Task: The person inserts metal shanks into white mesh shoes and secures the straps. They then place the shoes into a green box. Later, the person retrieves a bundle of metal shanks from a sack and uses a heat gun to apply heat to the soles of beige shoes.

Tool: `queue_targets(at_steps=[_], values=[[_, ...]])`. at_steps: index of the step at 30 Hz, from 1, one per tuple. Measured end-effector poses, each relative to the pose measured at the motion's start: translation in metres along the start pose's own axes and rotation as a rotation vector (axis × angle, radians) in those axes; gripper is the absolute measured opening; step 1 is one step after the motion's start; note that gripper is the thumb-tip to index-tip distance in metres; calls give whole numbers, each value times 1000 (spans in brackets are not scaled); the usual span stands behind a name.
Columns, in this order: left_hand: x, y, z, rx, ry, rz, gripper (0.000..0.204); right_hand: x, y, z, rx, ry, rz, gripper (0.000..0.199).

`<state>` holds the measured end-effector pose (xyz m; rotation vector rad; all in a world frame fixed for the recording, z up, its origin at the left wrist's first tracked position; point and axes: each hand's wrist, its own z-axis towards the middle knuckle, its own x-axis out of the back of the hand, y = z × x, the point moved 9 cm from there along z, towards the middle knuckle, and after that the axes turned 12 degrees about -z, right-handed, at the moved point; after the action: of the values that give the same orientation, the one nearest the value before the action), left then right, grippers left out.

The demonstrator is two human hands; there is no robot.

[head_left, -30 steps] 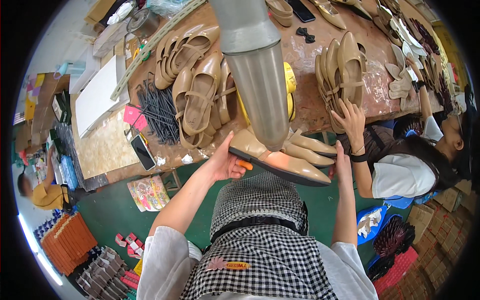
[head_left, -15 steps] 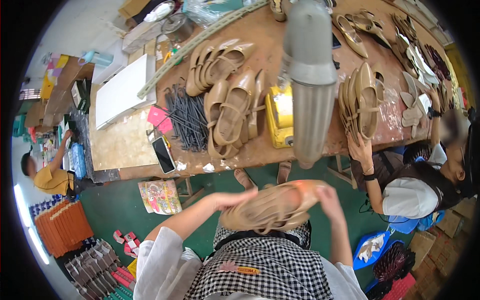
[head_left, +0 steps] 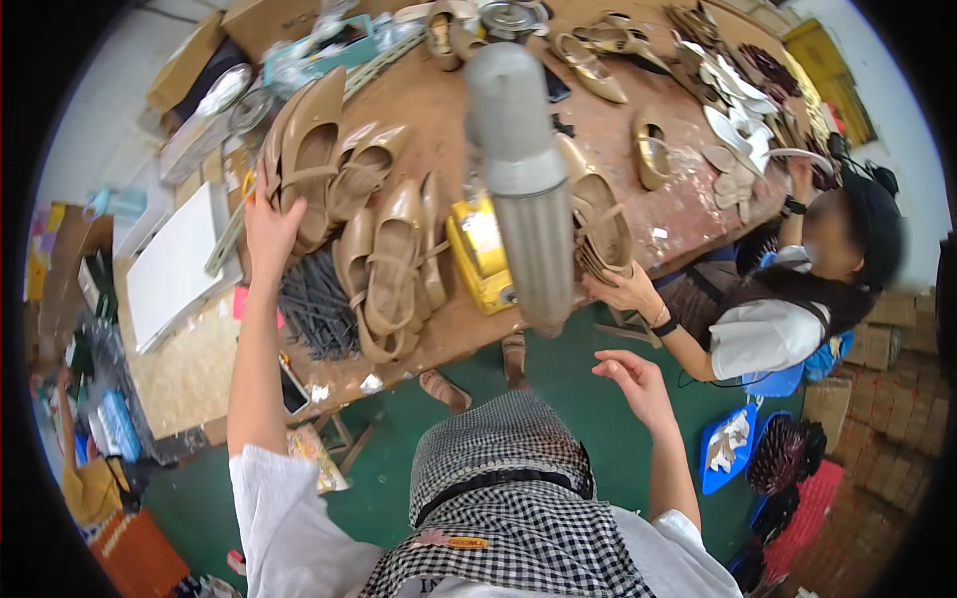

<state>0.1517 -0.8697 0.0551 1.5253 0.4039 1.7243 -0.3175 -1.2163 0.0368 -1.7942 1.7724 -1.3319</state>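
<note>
With my left arm stretched over the table, my left hand (head_left: 271,227) is closed on the heel end of some tan strappy flat shoes (head_left: 309,149), nested together, toes pointing away. Beside them lie more tan shoes (head_left: 394,249) in a cluster, and a heap of thin dark grey sticks (head_left: 317,307) is just below. My right hand (head_left: 638,384) hangs in the air over the green floor in front of the table, holding nothing, its fingers loosely bent and apart. Close by it, a co-worker's hand (head_left: 626,294) grips another stack of tan shoes (head_left: 598,214).
A grey cylindrical fixture (head_left: 518,179) juts over the table in front of me, next to a yellow metal box (head_left: 480,254). At left lie a white board (head_left: 179,269) and a phone (head_left: 291,387). The co-worker (head_left: 768,329) sits at the right edge. A blue tray (head_left: 726,448) stands on the floor.
The tan shoes held between both hands over my lap are now on the table's left side in my left hand. My right hand has let go. The view has shifted right.
</note>
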Motion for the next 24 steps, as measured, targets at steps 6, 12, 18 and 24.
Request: queue_targets(at_steps=[6, 12, 18, 24], values=[[-96, -75, 13, 266, -182, 444, 96, 93, -12, 52, 230, 357, -101, 38], [-42, -19, -29, 19, -69, 175, 69, 108, 54, 211, 46, 256, -386, 50], [-7, 32, -201, 203, -20, -244, 28, 122, 64, 240, 61, 187, -442, 30], [-198, 184, -355, 324, -887, -697, 66, 134, 3, 165, 153, 146, -270, 26]])
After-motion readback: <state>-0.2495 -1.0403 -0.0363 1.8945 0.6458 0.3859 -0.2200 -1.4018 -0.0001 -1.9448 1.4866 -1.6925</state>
